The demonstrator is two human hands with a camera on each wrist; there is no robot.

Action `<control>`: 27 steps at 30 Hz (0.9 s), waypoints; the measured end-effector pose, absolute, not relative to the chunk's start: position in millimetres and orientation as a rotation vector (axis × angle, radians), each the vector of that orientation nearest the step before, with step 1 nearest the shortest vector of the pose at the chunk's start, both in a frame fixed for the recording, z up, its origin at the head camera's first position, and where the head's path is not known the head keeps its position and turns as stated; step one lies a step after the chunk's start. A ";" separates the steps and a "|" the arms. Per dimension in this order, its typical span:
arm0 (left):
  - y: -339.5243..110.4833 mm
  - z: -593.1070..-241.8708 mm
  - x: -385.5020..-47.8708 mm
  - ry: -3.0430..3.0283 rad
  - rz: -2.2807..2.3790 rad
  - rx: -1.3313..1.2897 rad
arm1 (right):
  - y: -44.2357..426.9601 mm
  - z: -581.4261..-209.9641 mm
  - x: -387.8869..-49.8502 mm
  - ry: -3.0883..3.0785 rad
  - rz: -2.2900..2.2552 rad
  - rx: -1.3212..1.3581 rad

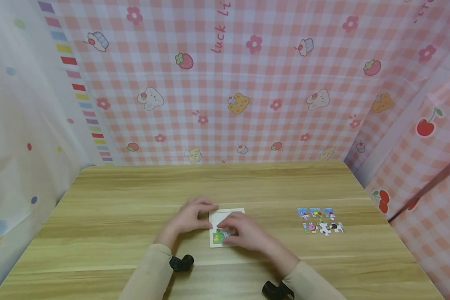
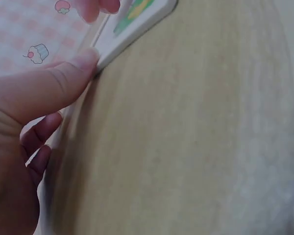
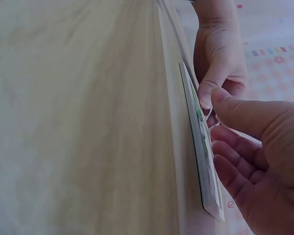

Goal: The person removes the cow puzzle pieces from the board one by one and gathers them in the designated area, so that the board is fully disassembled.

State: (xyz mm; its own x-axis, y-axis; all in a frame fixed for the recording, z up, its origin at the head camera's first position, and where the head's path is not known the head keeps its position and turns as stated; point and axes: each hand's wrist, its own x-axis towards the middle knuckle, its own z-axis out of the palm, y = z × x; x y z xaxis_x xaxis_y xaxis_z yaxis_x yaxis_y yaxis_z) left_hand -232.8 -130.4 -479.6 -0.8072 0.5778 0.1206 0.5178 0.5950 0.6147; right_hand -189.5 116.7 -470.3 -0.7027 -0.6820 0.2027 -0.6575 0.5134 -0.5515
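A small puzzle board with a pale rim lies flat on the wooden table, a green and yellow part of its picture in the lower left. My left hand grips the board's upper left side, thumb at the left edge and fingers by the top corner. In the left wrist view the thumb touches the board's rim. Over the board, my right hand pinches a puzzle piece, seen as a thin white edge at the thumb tip. The fingers mostly hide this piece.
Several loose puzzle pieces lie in two rows on the table to the right of the board. A checked pink curtain hangs behind the table. Black wrist devices sit at both sleeves.
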 end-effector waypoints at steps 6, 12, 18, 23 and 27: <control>-131.8 -484.2 -232.2 2.719 1.032 0.928 | 111.0 -472.4 -191.1 2.716 -0.908 -1.160; -132.9 -486.6 -232.4 2.713 1.047 0.934 | 105.4 -473.8 -193.2 2.729 -0.846 -1.126; -133.6 -487.7 -233.2 2.709 1.052 0.937 | 101.7 -469.0 -190.8 2.709 -0.846 -1.063; -134.0 -486.5 -232.4 2.712 1.051 0.934 | 98.7 -464.1 -187.3 2.726 -0.853 -1.015; -134.0 -485.5 -232.0 2.716 1.047 0.931 | 96.0 -464.0 -185.9 2.753 -0.864 -0.984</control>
